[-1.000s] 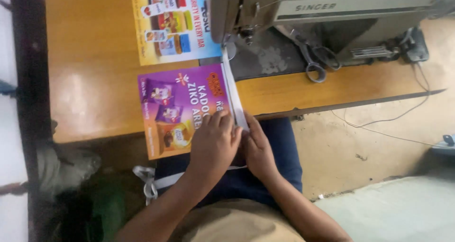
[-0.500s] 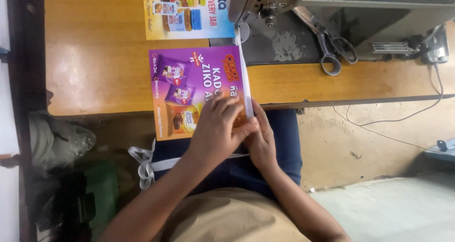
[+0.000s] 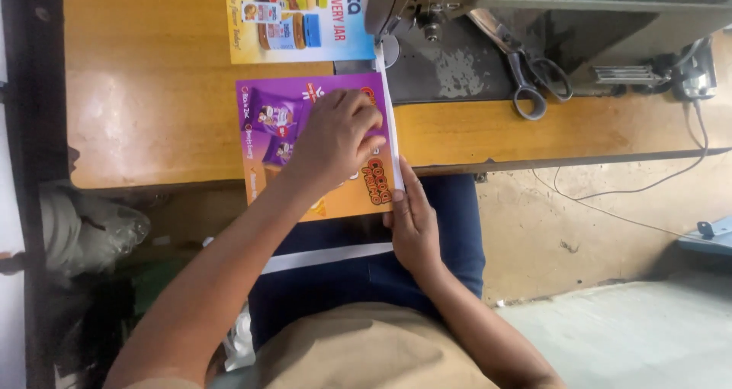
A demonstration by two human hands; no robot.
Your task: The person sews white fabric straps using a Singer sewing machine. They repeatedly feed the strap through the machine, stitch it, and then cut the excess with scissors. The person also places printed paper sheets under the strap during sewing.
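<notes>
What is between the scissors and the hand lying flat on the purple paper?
In the head view, between the scissors and the left hand on the purple sheet lie the sheet's white edge strip and the sewing machine's grey, scuffed bed.

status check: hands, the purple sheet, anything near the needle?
Left hand flat on purple printed sheet. Right hand pinching its white edge strip at table edge. Strip leads under sewing machine; scissors lie apart on machine bed.

My left hand (image 3: 335,134) hides the purple sheet's (image 3: 263,122) middle | sewing machine (image 3: 579,8) beyond it cut off by top edge
</notes>
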